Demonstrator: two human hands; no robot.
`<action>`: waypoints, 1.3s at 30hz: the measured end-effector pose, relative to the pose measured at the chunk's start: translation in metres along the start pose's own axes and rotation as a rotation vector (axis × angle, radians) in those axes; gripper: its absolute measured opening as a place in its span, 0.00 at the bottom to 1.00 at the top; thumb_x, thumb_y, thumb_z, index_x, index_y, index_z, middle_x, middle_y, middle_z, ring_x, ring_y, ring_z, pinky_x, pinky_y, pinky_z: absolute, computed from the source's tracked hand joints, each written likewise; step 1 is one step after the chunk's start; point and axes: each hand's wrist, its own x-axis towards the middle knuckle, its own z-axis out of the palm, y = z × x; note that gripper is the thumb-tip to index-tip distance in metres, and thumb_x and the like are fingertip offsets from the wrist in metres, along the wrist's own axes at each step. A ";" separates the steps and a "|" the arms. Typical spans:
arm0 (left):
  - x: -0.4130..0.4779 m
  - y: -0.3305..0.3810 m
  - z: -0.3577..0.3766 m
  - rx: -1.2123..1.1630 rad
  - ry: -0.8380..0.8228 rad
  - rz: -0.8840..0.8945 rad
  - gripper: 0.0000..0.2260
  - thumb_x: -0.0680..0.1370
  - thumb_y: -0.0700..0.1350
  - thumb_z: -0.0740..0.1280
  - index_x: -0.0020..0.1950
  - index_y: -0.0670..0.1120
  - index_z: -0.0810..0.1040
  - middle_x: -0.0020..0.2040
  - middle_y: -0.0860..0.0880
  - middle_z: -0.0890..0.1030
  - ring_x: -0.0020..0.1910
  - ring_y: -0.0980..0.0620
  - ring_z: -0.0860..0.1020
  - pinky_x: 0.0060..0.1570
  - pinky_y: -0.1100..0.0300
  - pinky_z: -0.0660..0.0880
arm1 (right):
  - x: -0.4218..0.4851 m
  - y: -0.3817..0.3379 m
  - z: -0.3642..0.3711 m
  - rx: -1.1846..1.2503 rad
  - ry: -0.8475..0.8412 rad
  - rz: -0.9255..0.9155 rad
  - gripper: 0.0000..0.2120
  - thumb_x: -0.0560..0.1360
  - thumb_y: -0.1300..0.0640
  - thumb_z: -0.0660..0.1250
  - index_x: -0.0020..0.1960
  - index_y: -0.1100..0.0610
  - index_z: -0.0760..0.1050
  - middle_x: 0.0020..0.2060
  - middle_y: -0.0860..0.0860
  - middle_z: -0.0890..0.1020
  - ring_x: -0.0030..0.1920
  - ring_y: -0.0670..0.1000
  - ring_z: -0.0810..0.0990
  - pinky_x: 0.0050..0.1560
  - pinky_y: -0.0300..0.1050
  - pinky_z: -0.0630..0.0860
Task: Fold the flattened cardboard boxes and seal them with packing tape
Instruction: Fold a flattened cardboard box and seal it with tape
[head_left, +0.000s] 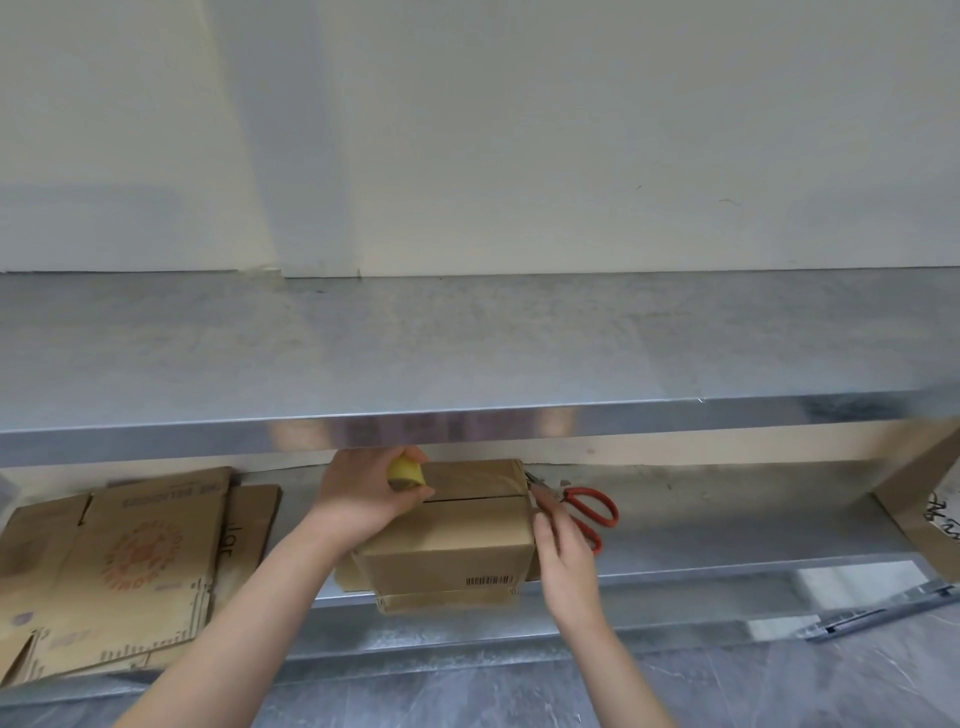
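One box (447, 540) is folded up and sits on the lower shelf (727, 530), front edge hanging slightly past the shelf lip. Top flaps closed, centre seam visible. Glossy tape looks laid over the far half of the top and down the right edge; hard to tell how far it runs.

Left hand (363, 499) is at the box's far-left top corner, fingers clamped on the yellow tape roll (408, 474). Right hand (563, 551) is against the box's right side, fingers together and flat on the cardboard, apparently pressing the tape end down. Not gripping anything.

Red scissors (587, 506) lie on the shelf just right of the box, touching nothing I can see but close to the right hand. Tape looks not yet cut from the roll.

Left of the box: a stack of flattened boxes (119, 566), still unfolded.

Judgement: first box near sealed, cut and smoothing left; the flat stack is all still to do. Worktop (467, 338) above the box is not in use.
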 end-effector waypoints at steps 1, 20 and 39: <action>0.000 0.000 0.000 0.000 0.000 0.005 0.14 0.70 0.60 0.72 0.53 0.59 0.77 0.48 0.58 0.80 0.51 0.54 0.76 0.46 0.61 0.69 | -0.004 0.002 0.001 -0.018 -0.060 -0.003 0.19 0.81 0.42 0.56 0.72 0.40 0.64 0.66 0.35 0.71 0.67 0.35 0.67 0.67 0.36 0.63; -0.014 -0.037 -0.031 -0.386 -0.187 0.029 0.21 0.65 0.64 0.74 0.53 0.58 0.79 0.51 0.61 0.81 0.52 0.61 0.78 0.52 0.62 0.75 | 0.000 -0.008 0.002 -0.184 -0.080 -0.034 0.33 0.75 0.38 0.67 0.76 0.39 0.59 0.69 0.41 0.72 0.69 0.45 0.70 0.59 0.30 0.66; -0.028 -0.057 -0.051 0.033 -0.068 0.111 0.18 0.74 0.57 0.71 0.61 0.56 0.77 0.56 0.53 0.80 0.59 0.51 0.75 0.57 0.60 0.69 | 0.001 -0.002 0.011 -0.221 -0.063 -0.083 0.33 0.76 0.38 0.63 0.77 0.45 0.58 0.73 0.46 0.69 0.73 0.48 0.66 0.67 0.39 0.64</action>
